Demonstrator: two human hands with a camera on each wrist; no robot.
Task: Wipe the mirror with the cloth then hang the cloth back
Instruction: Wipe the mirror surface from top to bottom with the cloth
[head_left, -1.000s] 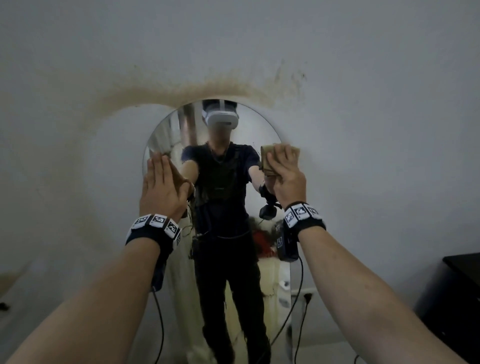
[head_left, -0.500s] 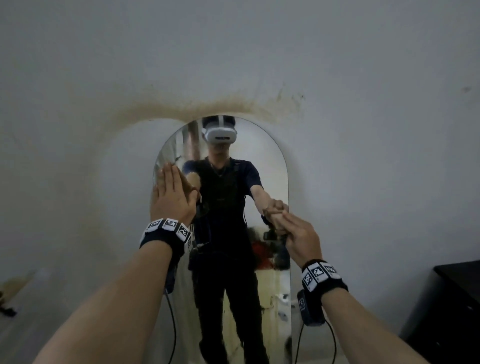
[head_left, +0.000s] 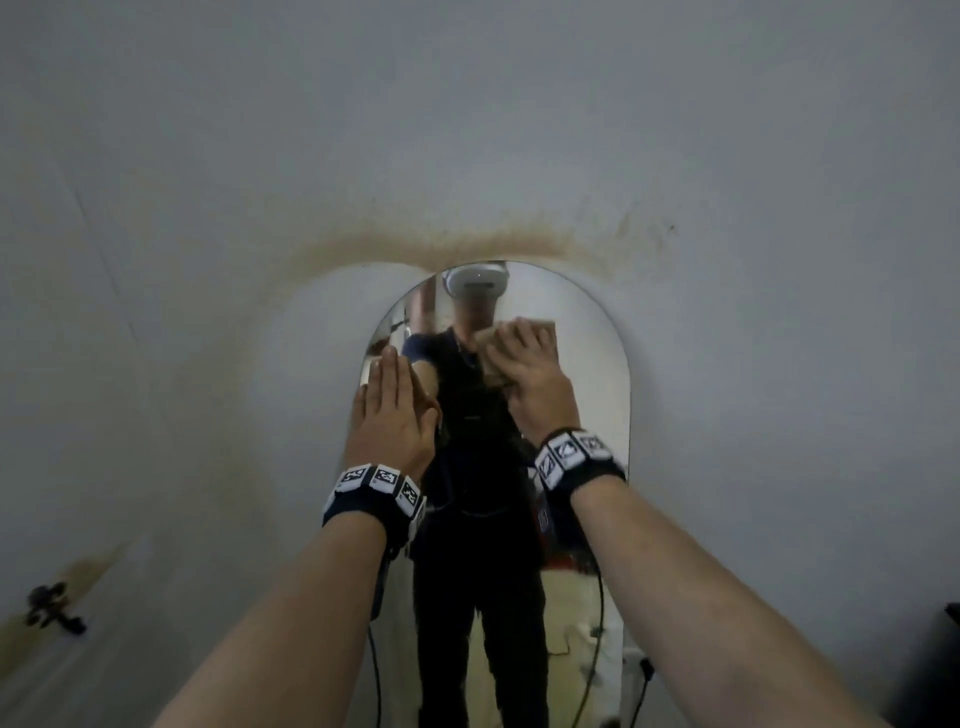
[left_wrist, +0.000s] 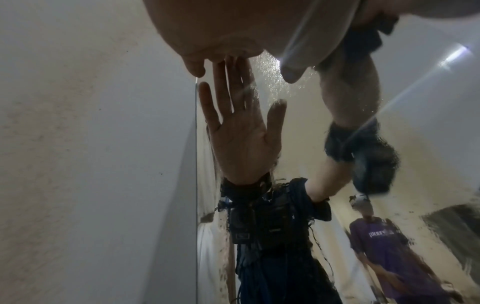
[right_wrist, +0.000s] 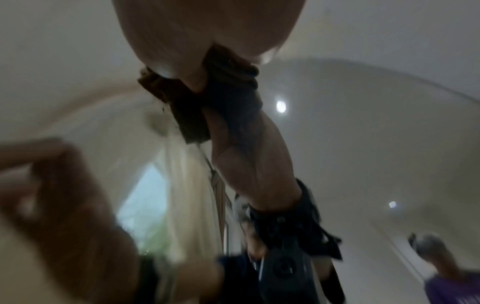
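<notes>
An arched wall mirror (head_left: 587, 395) fills the middle of the head view. My left hand (head_left: 390, 410) lies flat on the glass at its left edge, fingers straight and pointing up. In the left wrist view the left hand (left_wrist: 241, 59) touches its own reflection, and small droplets speckle the mirror (left_wrist: 272, 86) beside it. My right hand (head_left: 524, 374) grips a folded brown cloth (head_left: 546, 330) and presses it on the upper middle of the glass. The right wrist view is blurred; it shows the cloth (right_wrist: 182, 98) bunched under my right hand (right_wrist: 207, 41).
A brown stain (head_left: 447, 244) arcs over the mirror on the pale wall. A small dark fixture (head_left: 52, 608) sits low on the left wall. Dark furniture (head_left: 951, 623) shows at the right edge. A person in a purple shirt (left_wrist: 376, 236) is reflected behind me.
My right hand swept the cloth down the mirror's right side, then back up and leftward to the upper middle. The left hand stayed flat at the left edge.
</notes>
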